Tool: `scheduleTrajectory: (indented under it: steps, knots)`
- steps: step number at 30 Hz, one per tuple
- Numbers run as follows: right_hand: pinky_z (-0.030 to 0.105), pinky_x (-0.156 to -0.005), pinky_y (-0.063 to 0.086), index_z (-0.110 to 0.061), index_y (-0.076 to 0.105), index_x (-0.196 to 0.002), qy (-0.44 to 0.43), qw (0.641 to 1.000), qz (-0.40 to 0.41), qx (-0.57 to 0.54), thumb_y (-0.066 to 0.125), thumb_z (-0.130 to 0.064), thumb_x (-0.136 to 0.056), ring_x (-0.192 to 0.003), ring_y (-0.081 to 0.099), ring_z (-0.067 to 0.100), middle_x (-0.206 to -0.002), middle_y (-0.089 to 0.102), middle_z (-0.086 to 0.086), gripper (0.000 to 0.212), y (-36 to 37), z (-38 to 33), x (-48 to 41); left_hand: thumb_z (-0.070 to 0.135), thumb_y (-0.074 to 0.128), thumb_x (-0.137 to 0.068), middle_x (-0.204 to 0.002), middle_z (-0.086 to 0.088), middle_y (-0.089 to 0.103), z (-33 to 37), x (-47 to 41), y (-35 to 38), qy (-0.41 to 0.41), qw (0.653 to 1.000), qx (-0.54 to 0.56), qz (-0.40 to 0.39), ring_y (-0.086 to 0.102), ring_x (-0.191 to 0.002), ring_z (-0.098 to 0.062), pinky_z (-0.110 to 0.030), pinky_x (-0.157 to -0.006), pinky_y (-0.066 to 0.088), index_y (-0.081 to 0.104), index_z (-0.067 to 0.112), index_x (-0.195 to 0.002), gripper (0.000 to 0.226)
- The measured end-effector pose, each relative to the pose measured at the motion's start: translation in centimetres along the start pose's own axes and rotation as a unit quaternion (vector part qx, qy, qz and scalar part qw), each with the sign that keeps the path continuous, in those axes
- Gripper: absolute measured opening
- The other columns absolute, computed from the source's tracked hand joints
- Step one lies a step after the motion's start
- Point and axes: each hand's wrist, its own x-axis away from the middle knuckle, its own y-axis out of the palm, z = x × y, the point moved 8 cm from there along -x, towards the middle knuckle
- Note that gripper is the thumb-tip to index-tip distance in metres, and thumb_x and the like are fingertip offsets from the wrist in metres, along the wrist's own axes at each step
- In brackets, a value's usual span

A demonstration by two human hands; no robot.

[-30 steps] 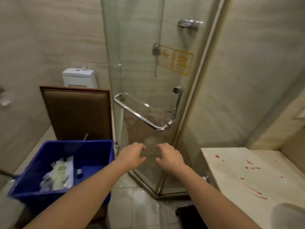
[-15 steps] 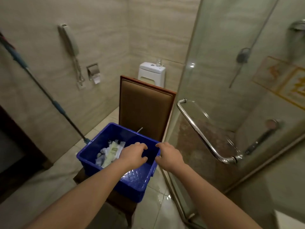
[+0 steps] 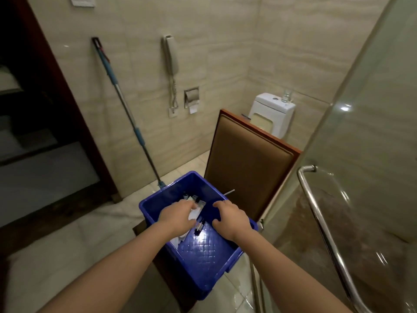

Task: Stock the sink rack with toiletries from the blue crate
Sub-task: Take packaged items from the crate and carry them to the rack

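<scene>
beige tile walls (image 3: 225, 41) | toilet (image 3: 274, 114) – brown chair (image 3: 250, 163) | glass shower dr (image 3: 372, 154)

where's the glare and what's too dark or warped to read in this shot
Head view: a bright glare patch sits on the quilted floor of the blue plastic crate, with smaller highlights on the glass shower door; the dark doorway at left is nearly black; wide-angle distortion bows the blue-and-silver mop handle and the chrome door bar.
</scene>
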Motion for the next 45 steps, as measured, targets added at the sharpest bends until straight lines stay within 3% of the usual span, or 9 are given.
scheduleTrajectory:
  steps: [8, 15, 28, 45]
  knots:
    - [0.039, -0.09, 0.049, -0.021, 0.048, -0.136, -0.038, 0.999, -0.022, -0.013, 0.056, -0.03, -0.089, -0.115, 0.054, 0.026, -0.132, 0.052, 0.003, 0.048, 1.2, -0.6, -4.1, 0.042, 0.063, -0.088, -0.131, 0.01, 0.053, -2.5, -1.3, 0.1, -0.052, 0.998, 0.009, 0.017, 0.058, -0.109, -0.011, -0.032, -0.086, 0.053, 0.048, 0.032, -0.133, 0.049]
    - [0.04, -0.09, 0.05, -0.02, 0.046, -0.138, -0.034, 0.997, -0.068, -0.015, 0.055, -0.029, -0.091, -0.115, 0.053, 0.026, -0.134, 0.05, 0.005, 0.049, 3.8, -1.0, -8.2, 0.042, 0.063, -0.088, -0.13, 0.009, 0.053, -5.6, -4.0, 1.4, -0.075, 0.997, 0.006, -0.013, 0.058, -0.108, -0.01, -0.031, -0.084, 0.053, 0.049, 0.033, -0.132, 0.048]
    - [0.04, -0.094, 0.048, -0.022, 0.039, -0.146, 0.104, 0.982, -0.133, -0.085, 0.051, -0.029, -0.094, -0.12, 0.051, 0.024, -0.141, 0.046, 0.002, 0.054, 11.1, 2.0, -18.4, 0.034, 0.058, -0.089, -0.127, 0.007, 0.052, -13.5, -15.9, 6.2, -0.064, 0.989, 0.013, -0.131, 0.058, -0.109, -0.014, -0.035, -0.079, 0.053, 0.048, 0.029, -0.134, 0.046]
    - [0.041, -0.101, 0.045, -0.022, 0.035, -0.149, 0.245, 0.921, -0.239, -0.185, 0.051, -0.026, -0.094, -0.13, 0.045, 0.024, -0.149, 0.039, 0.004, 0.058, 25.4, 5.1, -24.3, 0.03, 0.06, -0.089, -0.141, -0.002, 0.042, -20.7, -23.3, 18.8, -0.117, 0.95, 0.078, -0.277, 0.056, -0.111, -0.02, -0.032, -0.079, 0.05, 0.04, 0.023, -0.138, 0.053]
